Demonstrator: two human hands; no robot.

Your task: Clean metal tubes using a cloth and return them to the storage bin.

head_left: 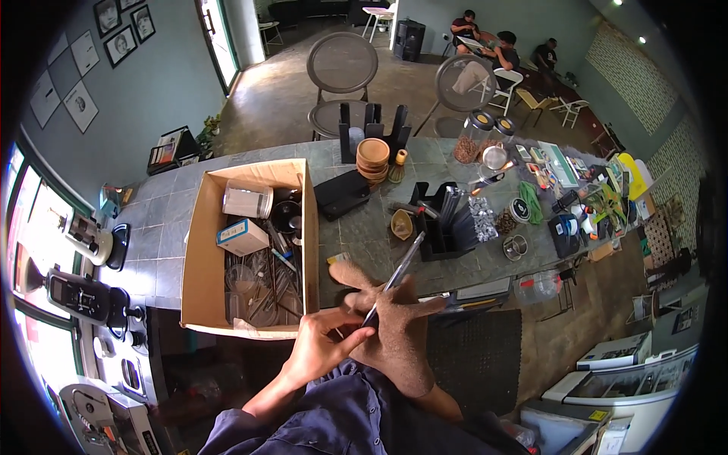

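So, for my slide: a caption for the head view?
Both hands hold a pen beside an open cardboard box on a cluttered counter.

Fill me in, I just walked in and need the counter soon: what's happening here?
A person stands at a cluttered tiled counter, both hands together in front of the chest. The right hand holds a long slim pen-like tool pointing up and away, while the left hand fingers its lower end. An open cardboard box of containers and utensils sits just to the left. Other people sit at the far end of the room.

An open cardboard box sits at nine o'clock on the grey desk, stacked wooden bowls at twelve, glass jars at one.
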